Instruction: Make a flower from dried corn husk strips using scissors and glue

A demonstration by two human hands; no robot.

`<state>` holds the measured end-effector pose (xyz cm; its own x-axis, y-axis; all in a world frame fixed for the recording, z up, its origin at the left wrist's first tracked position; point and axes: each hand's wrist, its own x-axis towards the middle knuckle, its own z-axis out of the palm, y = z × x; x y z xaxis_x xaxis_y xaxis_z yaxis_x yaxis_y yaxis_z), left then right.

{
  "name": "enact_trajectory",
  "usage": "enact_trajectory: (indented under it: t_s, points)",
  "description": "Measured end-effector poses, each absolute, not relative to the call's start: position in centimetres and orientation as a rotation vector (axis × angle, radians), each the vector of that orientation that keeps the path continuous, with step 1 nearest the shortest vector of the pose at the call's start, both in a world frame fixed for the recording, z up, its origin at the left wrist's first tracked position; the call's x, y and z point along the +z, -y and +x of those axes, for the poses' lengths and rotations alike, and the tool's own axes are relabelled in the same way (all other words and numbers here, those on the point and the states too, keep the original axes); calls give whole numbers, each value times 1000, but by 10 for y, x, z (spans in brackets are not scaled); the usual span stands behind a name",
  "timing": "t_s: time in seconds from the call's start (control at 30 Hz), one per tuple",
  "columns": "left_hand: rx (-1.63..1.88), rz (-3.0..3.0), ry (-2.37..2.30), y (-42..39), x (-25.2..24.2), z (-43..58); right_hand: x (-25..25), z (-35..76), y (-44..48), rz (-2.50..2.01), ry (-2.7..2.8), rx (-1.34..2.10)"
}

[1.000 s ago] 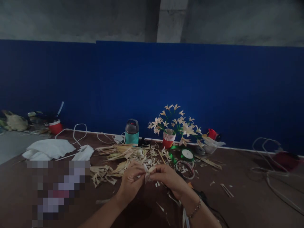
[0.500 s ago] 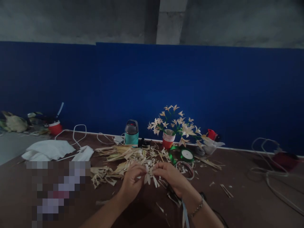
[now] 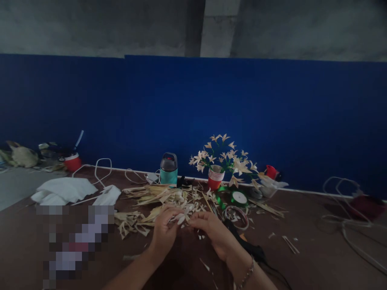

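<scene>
Low in the middle of the head view, a small pale flower point(image 3: 182, 218) with pointed petals, apparently of dried husk, sits between my fingertips. My left hand point(image 3: 165, 227) pinches it from the left side. From the right, my right hand point(image 3: 210, 228), with a bracelet on its wrist, is closed with thumb and forefinger at the petals' edge. Beyond both hands lies a heap of dried husk strips point(image 3: 151, 194). Close to my right forearm rests a black corded tool point(image 3: 252, 246), partly hidden. Some of the flower is covered by my fingers.
A red and white cup point(image 3: 215, 180) with husk flowers point(image 3: 231, 156) stands behind, beside a teal bottle-shaped container point(image 3: 168, 175). Green ribbon spool point(image 3: 238, 198) and tape roll point(image 3: 237, 217) lie right of the heap. White cloth point(image 3: 65, 190) is left; cables point(image 3: 347, 221) lie right.
The flower has turned and shifted slightly left between my fingers. My right hand has moved a little left and down, and more of the black tool now shows beside it.
</scene>
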<state>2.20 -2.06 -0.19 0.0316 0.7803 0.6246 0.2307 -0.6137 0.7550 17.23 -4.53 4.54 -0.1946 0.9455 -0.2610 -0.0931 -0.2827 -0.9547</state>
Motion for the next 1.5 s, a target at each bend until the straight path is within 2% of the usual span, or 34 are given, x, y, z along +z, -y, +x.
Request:
enact_trajectory:
  t_s: [0.4, 0.97, 1.1, 1.2, 1.33, 1.4, 1.5]
  points:
    - [1565, 1913, -1065, 24, -1, 21, 43, 165, 48, -1115, 979, 1730]
    - [1594, 1887, -1118, 21, -7, 23, 44, 158, 52, -1036, 835, 1722]
    - [1587, 1817, -1092, 21, -7, 24, 41, 160, 50, -1104, 1011, 1668]
    - [1526, 1708, -1108, 21, -6, 26, 49, 182, 44, -1329, 1375, 1411]
    - [1394, 1547, -1125, 20, -4, 29, 60, 233, 48, -1786, 1941, 667]
    - [1333, 1466, -1102, 20, -2, 31, 57, 253, 58, -2115, 2049, 427]
    - [1307, 1369, -1088, 21, 0, 32, 42, 267, 73, -2314, 2112, 169]
